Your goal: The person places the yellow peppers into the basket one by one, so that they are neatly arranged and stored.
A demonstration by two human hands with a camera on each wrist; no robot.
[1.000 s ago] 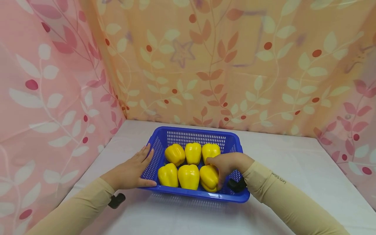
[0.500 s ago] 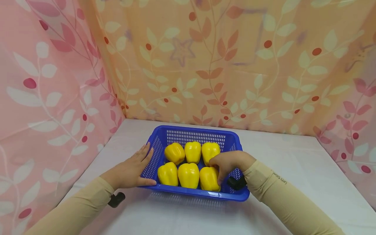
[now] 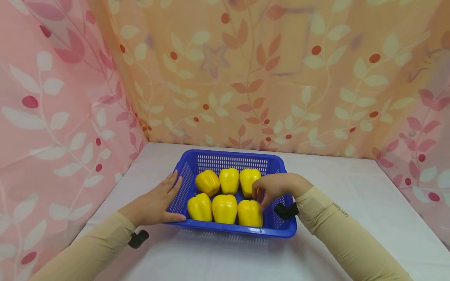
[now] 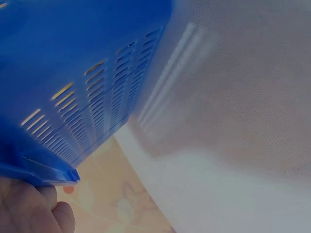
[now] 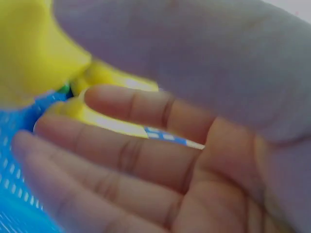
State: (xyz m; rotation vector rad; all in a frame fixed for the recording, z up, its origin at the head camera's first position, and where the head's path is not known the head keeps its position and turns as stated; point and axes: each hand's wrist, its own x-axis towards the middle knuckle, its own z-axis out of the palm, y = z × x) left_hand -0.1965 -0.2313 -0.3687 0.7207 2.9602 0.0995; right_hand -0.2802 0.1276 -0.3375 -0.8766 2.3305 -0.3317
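Note:
A blue perforated plastic basket [image 3: 232, 229] holds yellow bell peppers in two rows of three. My left hand [image 3: 152, 205] rests along the basket's left rim, fingers extended and thumb on the near corner; the left wrist view shows its fingertips [image 4: 63, 218] against the rim from outside. Inside the right end, my right hand [image 3: 277, 187] hovers just above the front right bell pepper [image 3: 250, 213]. The right wrist view shows its palm [image 5: 218, 179] with loosely extended fingers and nothing in them. That pepper stands upright; the back right bell pepper [image 3: 248, 181] is partly hidden behind the fingers.
The basket stands on a white-covered table [image 3: 337, 183]. A patterned orange curtain [image 3: 225, 78] hangs behind, and a pink one [image 3: 70, 117] closes the left side. A black wrist camera [image 3: 138, 239] sits under the left wrist, another [image 3: 285, 211] under the right.
The front right pepper, tilted and held by my right hand a second ago, now stands upright. My right hand has let go and risen slightly off it. The left hand stays on the rim.

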